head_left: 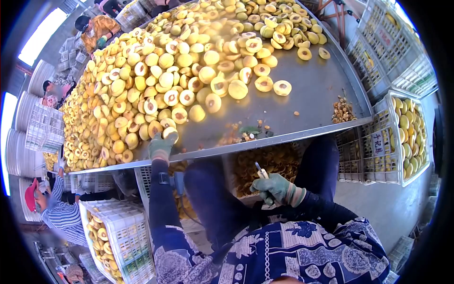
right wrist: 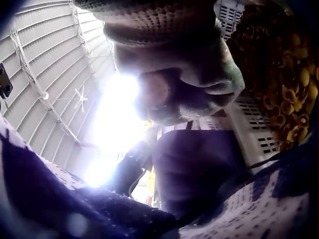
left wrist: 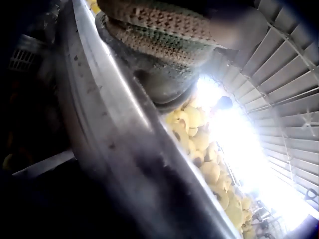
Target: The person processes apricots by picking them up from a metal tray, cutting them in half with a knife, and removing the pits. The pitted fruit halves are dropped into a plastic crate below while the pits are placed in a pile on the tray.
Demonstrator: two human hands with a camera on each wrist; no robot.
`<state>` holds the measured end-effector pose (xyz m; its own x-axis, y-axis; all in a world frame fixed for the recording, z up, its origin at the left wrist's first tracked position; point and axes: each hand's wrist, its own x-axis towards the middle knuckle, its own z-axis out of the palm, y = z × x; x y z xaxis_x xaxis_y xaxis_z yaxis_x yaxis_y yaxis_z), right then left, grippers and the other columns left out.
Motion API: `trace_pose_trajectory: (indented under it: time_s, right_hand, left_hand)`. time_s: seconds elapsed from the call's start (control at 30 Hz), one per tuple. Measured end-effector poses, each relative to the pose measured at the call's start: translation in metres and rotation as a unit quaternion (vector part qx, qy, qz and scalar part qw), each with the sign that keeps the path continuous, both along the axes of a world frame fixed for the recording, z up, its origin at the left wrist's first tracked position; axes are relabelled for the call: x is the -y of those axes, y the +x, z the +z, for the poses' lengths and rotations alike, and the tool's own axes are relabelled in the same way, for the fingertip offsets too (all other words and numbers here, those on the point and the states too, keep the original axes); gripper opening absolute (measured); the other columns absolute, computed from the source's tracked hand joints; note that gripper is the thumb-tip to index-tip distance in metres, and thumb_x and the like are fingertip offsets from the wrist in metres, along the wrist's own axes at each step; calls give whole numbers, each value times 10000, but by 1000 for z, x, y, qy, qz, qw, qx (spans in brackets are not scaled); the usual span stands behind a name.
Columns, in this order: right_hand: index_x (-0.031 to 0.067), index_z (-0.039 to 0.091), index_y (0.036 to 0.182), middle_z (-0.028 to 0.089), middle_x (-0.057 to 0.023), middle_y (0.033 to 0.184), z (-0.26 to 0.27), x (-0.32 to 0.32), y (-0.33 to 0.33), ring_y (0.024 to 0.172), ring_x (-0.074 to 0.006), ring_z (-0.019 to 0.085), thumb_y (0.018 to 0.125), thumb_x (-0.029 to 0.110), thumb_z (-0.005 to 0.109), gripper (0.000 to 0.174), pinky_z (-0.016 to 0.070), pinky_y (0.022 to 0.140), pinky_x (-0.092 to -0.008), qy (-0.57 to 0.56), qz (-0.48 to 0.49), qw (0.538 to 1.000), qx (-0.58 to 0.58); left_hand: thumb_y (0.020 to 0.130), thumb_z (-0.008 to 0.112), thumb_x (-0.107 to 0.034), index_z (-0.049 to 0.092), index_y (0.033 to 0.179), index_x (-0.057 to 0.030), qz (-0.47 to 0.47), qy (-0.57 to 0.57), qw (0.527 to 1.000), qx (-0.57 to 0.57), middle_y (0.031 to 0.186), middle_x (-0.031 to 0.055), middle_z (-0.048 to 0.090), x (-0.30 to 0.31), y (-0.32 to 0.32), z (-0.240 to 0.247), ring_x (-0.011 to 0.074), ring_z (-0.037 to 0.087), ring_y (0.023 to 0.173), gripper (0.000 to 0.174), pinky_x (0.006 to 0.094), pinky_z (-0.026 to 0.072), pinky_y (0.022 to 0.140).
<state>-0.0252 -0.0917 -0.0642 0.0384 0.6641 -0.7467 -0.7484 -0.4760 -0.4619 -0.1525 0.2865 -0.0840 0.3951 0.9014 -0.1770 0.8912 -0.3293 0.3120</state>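
Note:
A big heap of yellow peach halves (head_left: pixel 165 71) covers a tilted metal table (head_left: pixel 312 90). My gloved left hand (head_left: pixel 162 143) reaches over the table's front rim (head_left: pixel 227 147) and grips one peach half (head_left: pixel 170 134) at the heap's near edge. In the left wrist view the glove (left wrist: pixel 164 45) sits above the rim (left wrist: pixel 124 139) with more peach halves (left wrist: pixel 209 164) beyond. My gloved right hand (head_left: pixel 274 188) is held below the table, over my lap, curled round a small pitting knife (head_left: pixel 260 171) with its blade pointing up. The right wrist view shows only the curled glove (right wrist: pixel 184 74).
A crate of pits (head_left: pixel 269 163) stands under the table. White crates of peach halves stand at the right (head_left: pixel 406 132) and lower left (head_left: pixel 113 236). A small pile of pits (head_left: pixel 343 111) lies on the table. Other workers sit at the left (head_left: pixel 52 208) and far end (head_left: pixel 97 28).

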Motion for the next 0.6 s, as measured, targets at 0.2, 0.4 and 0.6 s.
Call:
trace_pose_trajectory:
  time_s: [0.2, 0.4, 0.6]
  right_hand:
    - [8, 594, 898, 519, -38, 567, 30, -11, 5, 409, -119, 478, 829, 211, 601, 215, 380, 371, -263, 72, 79, 988, 107]
    - [35, 586, 971, 618, -84, 770, 77, -14, 22, 718, -175, 612, 829, 203, 619, 222, 483, 645, -285, 145, 52, 948, 277]
    - [40, 545, 1139, 647, -164, 997, 59, 12, 28, 868, -293, 648, 839, 206, 606, 348, 498, 760, -358, 182, 31, 873, 451]
  left_hand:
    - [780, 671, -173, 561, 1017, -2, -8, -201, 904, 376, 814, 104, 624, 68, 15, 18, 135, 594, 546, 313, 236, 457, 435]
    - [875, 575, -172, 527, 1160, 8, -147, -317, 796, 495, 1079, 117, 602, 188, 58, 60, 136, 598, 725, 341, 213, 486, 557]
    - [962, 415, -426, 512, 1179, 64, -131, -454, 621, 625, 1139, 167, 582, 255, 79, 44, 238, 574, 1013, 544, 356, 444, 924]
